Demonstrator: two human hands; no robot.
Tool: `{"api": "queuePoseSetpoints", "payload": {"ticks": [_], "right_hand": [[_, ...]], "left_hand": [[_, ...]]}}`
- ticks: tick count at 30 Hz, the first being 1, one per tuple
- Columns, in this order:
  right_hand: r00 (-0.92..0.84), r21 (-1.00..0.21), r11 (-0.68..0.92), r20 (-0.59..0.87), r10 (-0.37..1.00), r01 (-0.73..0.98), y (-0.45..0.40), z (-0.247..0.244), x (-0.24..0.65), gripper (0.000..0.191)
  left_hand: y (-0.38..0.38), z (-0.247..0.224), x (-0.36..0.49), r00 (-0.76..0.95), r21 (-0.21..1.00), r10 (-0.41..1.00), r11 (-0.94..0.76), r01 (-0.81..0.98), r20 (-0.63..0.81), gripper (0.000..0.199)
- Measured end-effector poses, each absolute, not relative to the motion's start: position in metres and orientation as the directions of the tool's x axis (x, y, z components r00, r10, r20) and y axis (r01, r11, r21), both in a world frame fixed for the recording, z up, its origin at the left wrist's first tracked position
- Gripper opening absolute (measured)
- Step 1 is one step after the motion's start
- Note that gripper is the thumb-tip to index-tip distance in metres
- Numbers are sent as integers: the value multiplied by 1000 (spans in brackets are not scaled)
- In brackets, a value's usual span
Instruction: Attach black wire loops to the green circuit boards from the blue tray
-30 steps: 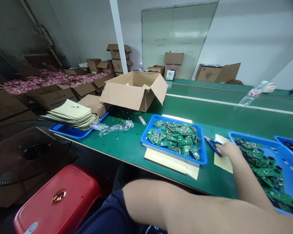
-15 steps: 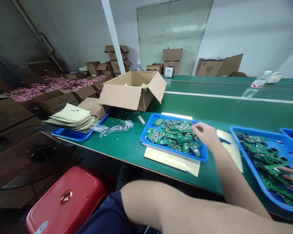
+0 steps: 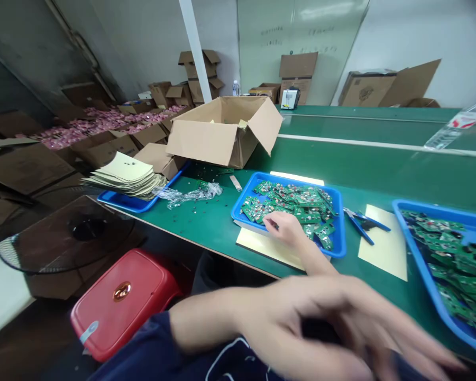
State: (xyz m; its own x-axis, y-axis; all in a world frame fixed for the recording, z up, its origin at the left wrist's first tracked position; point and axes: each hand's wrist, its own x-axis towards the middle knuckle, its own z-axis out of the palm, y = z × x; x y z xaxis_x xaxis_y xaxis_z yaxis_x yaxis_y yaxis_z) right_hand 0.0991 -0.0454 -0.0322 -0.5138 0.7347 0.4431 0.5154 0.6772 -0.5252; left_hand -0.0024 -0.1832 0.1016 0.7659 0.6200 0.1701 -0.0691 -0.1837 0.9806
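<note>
My right hand (image 3: 284, 226) is over the near edge of a blue tray (image 3: 343, 225), its fingers curled together. Whatever it may pinch cannot be made out. Green circuit boards (image 3: 307, 197) with small parts on them lie heaped in that tray. In the foreground my left hand (image 3: 321, 323) reaches across in front of my right forearm. Its fingers are stretched out and smeared by motion, and nothing shows in them. A second blue tray (image 3: 414, 264) of circuit boards stands at the right.
Blue-handled pliers (image 3: 365, 223) lie partly on a yellow sheet (image 3: 384, 259) between the trays. An open cardboard box (image 3: 202, 142) sits behind, with stacked yellow sheets (image 3: 122, 174) and crumpled clear plastic (image 3: 190, 194) at left. Below are a red container (image 3: 127, 301) and a fan (image 3: 87, 227).
My left hand has come out of the right tray, back toward me. My right hand has moved left and nearer, from the tray's right side to its near edge. The view has shifted.
</note>
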Motion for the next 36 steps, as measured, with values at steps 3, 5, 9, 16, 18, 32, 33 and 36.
{"api": "queuePoseSetpoints", "payload": {"ticks": [3,5,9,16,18,32,33,36], "right_hand": [[-501,-531,688,472,725,495,-47,-29,104,22],[-519,-536,709,486,704,459,-48,-26,103,22],[-628,-538,754,449,635,378,-56,-26,94,19],[-810,-429,847,343,476,316,-69,-41,71,9],[-823,-417,846,310,476,332,-70,-45,67,7],[-776,-473,794,303,553,381,-70,-48,61,11],[-775,-476,795,308,552,377,-70,-48,60,12],[-756,-487,789,331,564,376,-71,-47,59,12]], "left_hand": [[-166,70,-22,544,986,836,-137,91,66,20],[-157,41,-46,273,970,959,5,244,-73,19],[-146,-4,-89,-210,891,960,254,376,-185,34],[-142,-14,-96,-176,903,931,355,244,-318,53],[-140,-14,-93,-165,912,919,382,147,-358,54],[-124,-19,-91,-158,931,929,352,92,-336,27],[-123,-19,-91,-161,933,931,347,98,-329,27],[-121,-18,-92,-159,939,937,328,104,-310,28]]}}
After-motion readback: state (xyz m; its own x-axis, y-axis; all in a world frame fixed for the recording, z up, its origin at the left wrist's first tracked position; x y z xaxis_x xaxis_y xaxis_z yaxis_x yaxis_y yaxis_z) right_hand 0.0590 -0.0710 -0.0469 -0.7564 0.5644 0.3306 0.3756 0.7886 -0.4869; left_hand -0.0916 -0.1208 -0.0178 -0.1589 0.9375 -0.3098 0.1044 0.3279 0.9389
